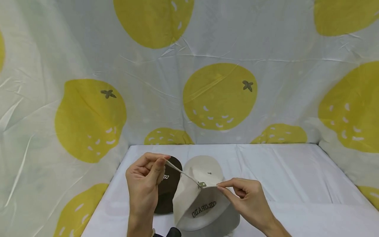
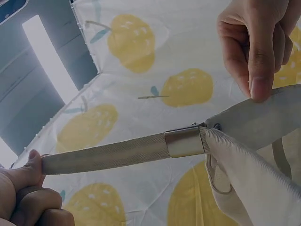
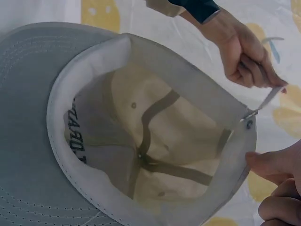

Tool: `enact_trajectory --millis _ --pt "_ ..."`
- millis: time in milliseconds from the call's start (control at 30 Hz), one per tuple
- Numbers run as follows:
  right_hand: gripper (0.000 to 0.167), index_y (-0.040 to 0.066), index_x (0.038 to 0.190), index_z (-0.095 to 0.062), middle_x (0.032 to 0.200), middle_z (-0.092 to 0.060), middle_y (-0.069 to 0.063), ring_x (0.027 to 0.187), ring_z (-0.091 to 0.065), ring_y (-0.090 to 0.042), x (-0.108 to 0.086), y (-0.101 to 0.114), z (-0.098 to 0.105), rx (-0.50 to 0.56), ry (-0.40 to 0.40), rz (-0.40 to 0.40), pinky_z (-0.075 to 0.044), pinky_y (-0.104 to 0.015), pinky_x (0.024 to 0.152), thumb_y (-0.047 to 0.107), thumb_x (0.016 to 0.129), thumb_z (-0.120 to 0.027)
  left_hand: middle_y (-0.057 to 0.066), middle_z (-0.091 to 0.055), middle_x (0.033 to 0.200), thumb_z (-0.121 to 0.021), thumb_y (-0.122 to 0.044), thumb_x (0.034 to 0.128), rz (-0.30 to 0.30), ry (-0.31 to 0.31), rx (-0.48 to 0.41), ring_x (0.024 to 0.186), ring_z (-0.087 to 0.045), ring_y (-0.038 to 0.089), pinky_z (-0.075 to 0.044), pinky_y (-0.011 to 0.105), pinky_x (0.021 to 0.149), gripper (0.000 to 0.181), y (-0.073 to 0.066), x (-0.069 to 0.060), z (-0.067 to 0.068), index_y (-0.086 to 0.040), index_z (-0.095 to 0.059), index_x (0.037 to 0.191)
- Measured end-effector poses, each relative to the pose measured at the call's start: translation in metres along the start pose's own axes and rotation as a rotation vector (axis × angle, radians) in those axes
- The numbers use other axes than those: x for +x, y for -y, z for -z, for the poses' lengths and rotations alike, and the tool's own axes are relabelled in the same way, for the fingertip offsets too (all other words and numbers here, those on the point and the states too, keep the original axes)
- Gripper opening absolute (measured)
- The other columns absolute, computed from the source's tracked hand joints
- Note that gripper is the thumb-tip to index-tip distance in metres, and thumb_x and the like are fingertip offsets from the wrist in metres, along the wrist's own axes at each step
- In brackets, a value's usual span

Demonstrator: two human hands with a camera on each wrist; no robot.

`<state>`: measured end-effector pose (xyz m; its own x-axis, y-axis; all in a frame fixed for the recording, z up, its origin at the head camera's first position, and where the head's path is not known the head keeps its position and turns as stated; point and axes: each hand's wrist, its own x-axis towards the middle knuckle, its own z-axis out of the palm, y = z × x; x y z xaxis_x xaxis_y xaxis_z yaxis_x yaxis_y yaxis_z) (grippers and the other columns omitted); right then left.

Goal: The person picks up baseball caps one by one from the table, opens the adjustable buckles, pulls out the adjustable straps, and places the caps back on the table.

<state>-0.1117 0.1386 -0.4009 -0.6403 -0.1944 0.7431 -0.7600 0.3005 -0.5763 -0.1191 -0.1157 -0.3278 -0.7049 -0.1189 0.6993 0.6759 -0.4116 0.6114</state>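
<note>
A cream baseball cap (image 1: 189, 197) is held up between my hands, its inside turned upward in the right wrist view, with COLORADO lettering on the front panel. My left hand (image 1: 145, 177) pinches the free end of the cap's fabric strap (image 2: 108, 153) between thumb and index finger and holds it taut. The strap runs through a metal buckle (image 2: 184, 141) at the back opening. My right hand (image 1: 250, 202) pinches the cap's rear edge beside the buckle, thumb against the sweatband (image 3: 233, 160).
Behind my left hand a dark brown cap (image 1: 170, 194) lies on the white-covered table (image 1: 281, 171). Another pale cap (image 1: 204, 161) lies beyond the held one. A lemon-print curtain (image 1: 154, 82) hangs at the back and sides.
</note>
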Motion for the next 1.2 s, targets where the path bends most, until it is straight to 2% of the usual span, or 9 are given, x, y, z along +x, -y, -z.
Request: enact_trajectory --millis 200,400,533,633,767,867,933,1100,1200 --pt "0.028 0.02 0.094 -0.081 0.053 -0.036 0.009 0.055 -0.017 0.006 0.002 0.0 0.003 -0.023 0.03 0.033 -0.023 -0.007 0.046 -0.003 0.079 -0.085 0.0 -0.044 0.049 -0.057 0.018 0.0953 0.02 0.026 0.016 0.045 -0.014 0.012 -0.009 0.023 0.041 0.024 0.001 0.001 -0.003 0.003 -0.076 0.098" --pt "0.029 0.021 0.094 -0.081 0.054 -0.038 0.01 0.058 -0.018 0.01 0.003 -0.001 0.004 -0.057 0.031 0.041 -0.022 -0.007 0.046 -0.003 0.079 -0.086 -0.001 -0.045 0.05 -0.058 0.017 0.0958 0.023 0.041 0.026 0.045 -0.015 0.012 -0.009 0.024 0.041 0.024 0.001 0.002 -0.006 0.002 -0.076 0.098" --pt "0.03 0.021 0.095 -0.081 0.056 -0.046 0.013 0.058 -0.018 0.012 0.004 -0.002 0.005 -0.052 0.036 0.043 -0.023 -0.007 0.045 -0.004 0.079 -0.085 0.004 -0.04 0.049 -0.061 0.012 0.097 0.042 0.048 0.062 0.045 -0.015 0.013 -0.009 0.026 0.04 0.025 0.001 0.001 -0.009 -0.006 -0.078 0.098" --pt "0.03 0.02 0.095 -0.081 0.058 -0.049 0.013 0.059 -0.019 0.012 0.004 -0.002 0.005 -0.048 0.039 0.048 -0.023 -0.008 0.045 -0.005 0.079 -0.085 0.005 -0.036 0.048 -0.062 0.01 0.0973 0.079 0.045 0.095 0.045 -0.014 0.014 -0.009 0.029 0.041 0.026 0.002 -0.001 -0.011 -0.011 -0.079 0.097" --pt "0.031 0.023 0.094 -0.081 0.055 -0.039 0.011 0.059 -0.018 0.013 0.004 -0.002 0.006 -0.066 0.047 0.012 -0.023 -0.008 0.046 -0.004 0.079 -0.085 0.004 -0.034 0.048 -0.061 0.012 0.0965 0.112 0.052 0.098 0.046 -0.014 0.014 -0.009 0.03 0.042 0.029 0.004 -0.005 -0.015 -0.012 -0.078 0.097" --pt "0.032 0.025 0.093 -0.081 0.053 -0.033 0.01 0.059 -0.016 0.013 0.004 -0.003 0.007 -0.085 0.048 -0.026 -0.022 -0.007 0.047 -0.003 0.079 -0.085 0.005 -0.033 0.048 -0.061 0.013 0.0962 0.114 0.08 0.098 0.047 -0.015 0.014 -0.011 0.029 0.042 0.03 0.007 -0.008 -0.02 -0.012 -0.078 0.098" --pt "0.03 0.023 0.092 -0.081 0.052 -0.033 0.009 0.06 -0.016 0.013 0.004 -0.005 0.008 -0.091 0.034 -0.016 -0.022 -0.007 0.046 -0.004 0.079 -0.085 0.006 -0.032 0.048 -0.062 0.011 0.0965 0.128 0.097 0.112 0.046 -0.016 0.014 -0.012 0.029 0.041 0.028 0.009 -0.01 -0.022 -0.012 -0.078 0.098" --pt "0.027 0.021 0.09 -0.082 0.049 -0.034 0.008 0.059 -0.015 0.016 0.002 -0.01 0.006 -0.102 0.009 -0.001 -0.022 -0.008 0.044 -0.003 0.078 -0.086 0.006 -0.03 0.048 -0.064 0.008 0.0963 0.158 0.127 0.139 0.046 -0.017 0.015 -0.015 0.026 0.041 0.009 0.014 -0.013 -0.028 0.005 -0.074 0.096" --pt "0.027 0.022 0.089 -0.082 0.05 -0.035 0.01 0.059 -0.015 0.017 0.003 -0.012 0.007 -0.119 0.011 -0.006 -0.022 -0.008 0.044 -0.002 0.078 -0.087 0.005 -0.03 0.049 -0.064 0.009 0.096 0.151 0.142 0.137 0.046 -0.017 0.015 -0.016 0.026 0.041 0.008 0.017 -0.012 -0.031 0.015 -0.068 0.094"
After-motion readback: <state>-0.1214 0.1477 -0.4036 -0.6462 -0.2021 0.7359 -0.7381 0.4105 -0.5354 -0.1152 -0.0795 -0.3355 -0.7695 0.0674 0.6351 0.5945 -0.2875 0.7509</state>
